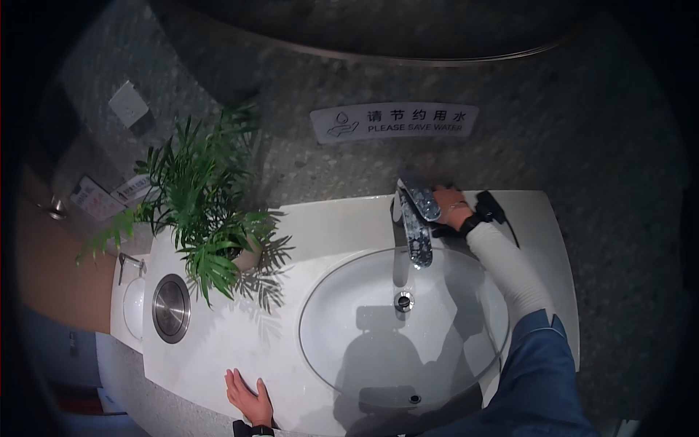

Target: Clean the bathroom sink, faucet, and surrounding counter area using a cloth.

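Observation:
My left hand [249, 397] lies on the front edge of the white countertop [218, 349], thumb apart from the fingers, holding nothing. My right hand [452, 207] is stretched to the back of the counter, close against the right side of a chrome faucet [418, 229]. Its fingertips are partly hidden, so what they may hold cannot be made out. Whitish spots cover the faucet's lever and spout. Below the spout is a white oval washbasin [349, 306] with a metal drain [404, 302]. No running water shows. My shadow falls across the bowl.
A potted green plant [210, 202] stands at the counter's back left. Near it is a round steel waste-bin opening [171, 308]. A sign with writing [394, 122] is on the grey stone wall [546, 136]. Further left is a second, small basin [134, 308].

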`<state>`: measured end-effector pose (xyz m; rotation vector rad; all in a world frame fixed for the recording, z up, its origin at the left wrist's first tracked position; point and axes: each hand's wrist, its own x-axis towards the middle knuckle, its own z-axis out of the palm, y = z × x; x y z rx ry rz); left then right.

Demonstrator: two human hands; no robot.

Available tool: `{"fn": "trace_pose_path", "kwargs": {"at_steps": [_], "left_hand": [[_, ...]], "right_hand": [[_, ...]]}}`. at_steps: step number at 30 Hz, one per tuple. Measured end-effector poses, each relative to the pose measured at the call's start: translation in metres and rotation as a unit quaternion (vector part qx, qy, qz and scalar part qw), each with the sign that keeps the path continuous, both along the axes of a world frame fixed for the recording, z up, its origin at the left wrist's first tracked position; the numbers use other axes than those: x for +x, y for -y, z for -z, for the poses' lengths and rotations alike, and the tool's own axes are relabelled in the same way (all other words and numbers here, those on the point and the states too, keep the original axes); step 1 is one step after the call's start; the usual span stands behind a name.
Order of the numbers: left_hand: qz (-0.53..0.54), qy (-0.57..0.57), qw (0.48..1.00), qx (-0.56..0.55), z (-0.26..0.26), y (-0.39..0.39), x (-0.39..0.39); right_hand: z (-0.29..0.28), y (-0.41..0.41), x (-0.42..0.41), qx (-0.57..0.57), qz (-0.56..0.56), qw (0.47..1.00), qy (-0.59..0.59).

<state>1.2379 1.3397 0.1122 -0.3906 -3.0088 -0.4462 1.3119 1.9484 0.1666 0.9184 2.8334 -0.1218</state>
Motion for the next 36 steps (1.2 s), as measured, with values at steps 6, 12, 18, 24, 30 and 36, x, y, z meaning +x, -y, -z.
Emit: {"fn": "trace_pose_path", "kwargs": {"at_steps": [6, 12, 18, 24, 30, 36], "left_hand": [[0.019, -0.025, 1.0, -0.005, 0.0, -0.006, -0.006], [0.015, -0.029, 0.999, 0.004, 0.005, 0.005, -0.009], [0.007, -0.028, 0.999, -0.016, 0.008, 0.007, -0.005], [0.006, -0.021, 1.0, -0.016, 0.007, 0.002, -0.007], [0.016, -0.041, 0.999, -0.028, 0.009, -0.002, -0.007], [0.004, -0.027, 0.999, -0.028, 0.013, 0.009, -0.009]], "right_hand": [[-0.004, 0.022, 0.046, 0.033, 0.046, 0.998, 0.018], [0.068, 0.126, 0.07, -0.153, -0.019, 0.955, -0.253], [0.128, 0.196, 0.03, -0.472, 0.324, 0.559, -0.6], [0.154, 0.247, -0.065, -0.309, 0.353, 0.731, -0.495], [0.12, 0.341, -0.024, -0.348, -0.13, 0.9, -0.229], [0.071, 0.303, 0.125, -0.469, -0.311, 0.816, 0.13]]}}
